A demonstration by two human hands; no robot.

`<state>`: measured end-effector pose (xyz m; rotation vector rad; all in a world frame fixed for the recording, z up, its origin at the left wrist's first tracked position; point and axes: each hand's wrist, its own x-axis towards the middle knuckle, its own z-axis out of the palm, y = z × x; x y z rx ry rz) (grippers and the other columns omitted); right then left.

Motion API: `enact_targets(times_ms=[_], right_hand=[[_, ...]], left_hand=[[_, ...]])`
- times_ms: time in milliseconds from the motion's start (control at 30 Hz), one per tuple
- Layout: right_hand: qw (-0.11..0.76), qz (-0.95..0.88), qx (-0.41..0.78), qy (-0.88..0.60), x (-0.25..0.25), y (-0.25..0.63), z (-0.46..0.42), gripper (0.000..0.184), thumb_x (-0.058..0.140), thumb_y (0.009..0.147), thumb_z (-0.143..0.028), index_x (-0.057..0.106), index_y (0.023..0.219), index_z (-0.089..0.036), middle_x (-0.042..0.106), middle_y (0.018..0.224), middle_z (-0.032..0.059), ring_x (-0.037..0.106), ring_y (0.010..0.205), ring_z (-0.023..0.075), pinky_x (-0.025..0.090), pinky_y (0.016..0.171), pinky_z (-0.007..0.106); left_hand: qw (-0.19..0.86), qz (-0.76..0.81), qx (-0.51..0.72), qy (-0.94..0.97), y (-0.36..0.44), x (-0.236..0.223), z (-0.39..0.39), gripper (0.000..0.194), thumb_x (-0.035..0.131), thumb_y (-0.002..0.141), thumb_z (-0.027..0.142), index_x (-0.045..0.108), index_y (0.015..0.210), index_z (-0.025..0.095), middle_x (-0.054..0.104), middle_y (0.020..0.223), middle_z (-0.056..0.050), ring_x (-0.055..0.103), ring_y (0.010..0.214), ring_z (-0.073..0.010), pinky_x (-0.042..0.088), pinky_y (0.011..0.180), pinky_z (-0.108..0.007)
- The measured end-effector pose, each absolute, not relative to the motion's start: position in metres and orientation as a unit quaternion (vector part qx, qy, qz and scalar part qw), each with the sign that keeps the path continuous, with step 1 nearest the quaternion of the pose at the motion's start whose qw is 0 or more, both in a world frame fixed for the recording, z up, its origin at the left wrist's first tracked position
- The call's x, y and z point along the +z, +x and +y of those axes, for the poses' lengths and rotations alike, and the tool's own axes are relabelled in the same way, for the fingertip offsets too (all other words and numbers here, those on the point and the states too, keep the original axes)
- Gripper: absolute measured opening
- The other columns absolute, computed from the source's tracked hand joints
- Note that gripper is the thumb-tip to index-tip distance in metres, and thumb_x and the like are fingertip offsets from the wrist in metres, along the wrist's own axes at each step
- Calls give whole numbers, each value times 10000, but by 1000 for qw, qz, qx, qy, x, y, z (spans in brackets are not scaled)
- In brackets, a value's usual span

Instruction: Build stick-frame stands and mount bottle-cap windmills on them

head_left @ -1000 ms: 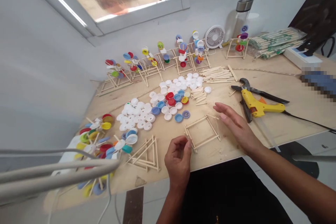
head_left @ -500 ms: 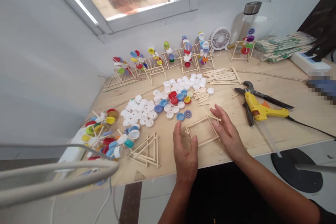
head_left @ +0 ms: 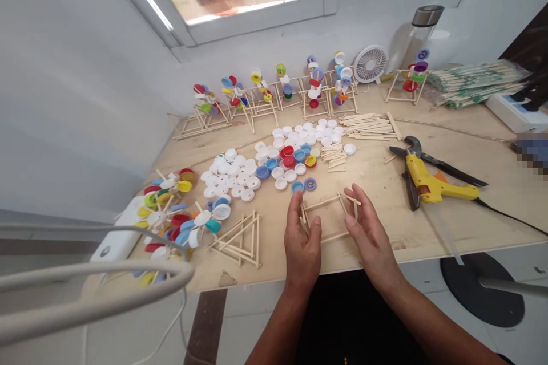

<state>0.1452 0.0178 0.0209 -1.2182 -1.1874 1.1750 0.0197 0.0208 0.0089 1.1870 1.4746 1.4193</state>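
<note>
A small frame of thin wooden sticks (head_left: 324, 202) is between my two hands at the table's front edge. My left hand (head_left: 303, 248) grips its left end, fingers outside and thumb on the near side. At the opposite end, my right hand (head_left: 371, 234) has its thumb and fingers around the short sticks. Left of my hands lies a triangular stick frame (head_left: 240, 239). Beyond them are white bottle caps (head_left: 233, 174), some blue caps (head_left: 297, 187) and a pile of short sticks (head_left: 333, 155).
A yellow glue gun (head_left: 440, 182) rests by black-handled pliers (head_left: 454, 168) on the right. Finished cap wheels on stick stands (head_left: 314, 91) line the wall beside a small white fan (head_left: 370, 64). More cap wheels (head_left: 201, 219) lie left, behind a pale curved tube (head_left: 128, 285).
Both hands have closed in on the ends of the stick frame, which is now tilted slightly. The whole view has shifted a little.
</note>
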Motion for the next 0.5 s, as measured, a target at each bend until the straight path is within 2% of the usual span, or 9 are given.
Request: enact_targets(times_ms=[133, 500], right_hand=[[504, -513, 472, -510, 17, 150, 23, 628, 513, 886, -420, 242, 1443, -324, 311, 1503, 39, 248, 1398, 208, 193, 1150, 457], [490, -532, 476, -500, 18, 156, 31, 677, 568, 853, -388, 238, 1441, -331, 345, 1483, 51, 271, 1387, 209, 199, 1142, 461]], left_hand=[[380, 576, 557, 462, 19, 9, 21, 554, 561, 851, 269, 396, 1377, 231, 449, 1419, -88, 365, 1347, -229, 276, 1135, -400], [391, 564, 558, 466, 22, 6, 24, 558, 545, 843, 223, 387, 1378, 229, 441, 1426, -89, 360, 1350, -235, 267, 1138, -426]])
